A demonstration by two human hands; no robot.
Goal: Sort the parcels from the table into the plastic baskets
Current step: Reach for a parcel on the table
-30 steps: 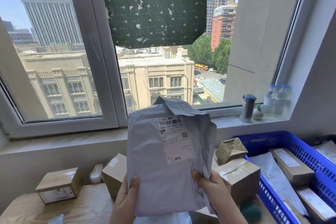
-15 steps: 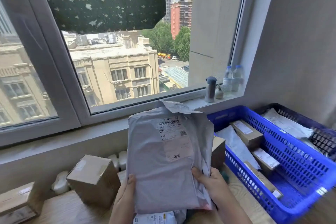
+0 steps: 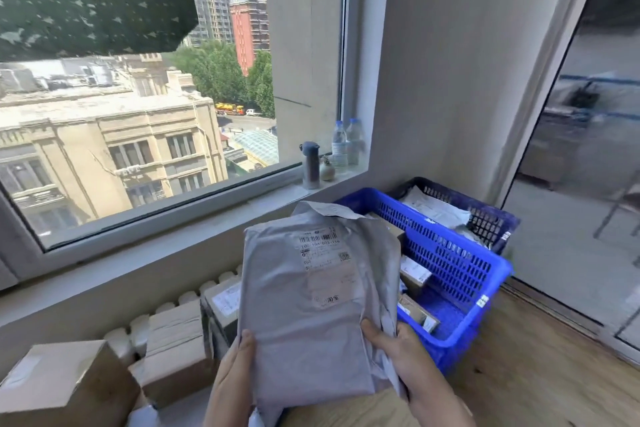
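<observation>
- Grey plastic mailer bag (image 3: 311, 305) stands upright in front of me, held up above the wooden table (image 3: 536, 374), its printed shipping label (image 3: 325, 260) facing the camera.
- I see my left hand (image 3: 232, 374) gripping the bag's lower left edge: the thumb (image 3: 246, 345) lies flat on the front face, and the other fingers are hidden behind the plastic, so the hand is clamped on the bag.
- My right hand (image 3: 408, 360) grips the lower right edge the same way, thumb (image 3: 375, 334) pressed across the front where the film bunches into folds, the remaining fingers wrapped out of sight behind.
- Both thumbs sit near the bottom of the bag, so most of the bag rises above my fingers, and its folded top flap (image 3: 325, 210) tilts back toward the window sill (image 3: 277, 191).
- The blue plastic basket (image 3: 450, 260) sits on the table just right of the bag, partly hidden by it, with several labelled cardboard parcels (image 3: 415, 272) lying inside.
- A darker basket (image 3: 485, 218) stands just behind the blue one, touching it or very near, and holds a pale flat parcel (image 3: 436, 210).
- Brown cardboard boxes (image 3: 176, 350) crowd the table to the left of my hands, taped shut.
- A flask (image 3: 310, 165) and two water bottles (image 3: 346, 144) stand on the sill.
</observation>
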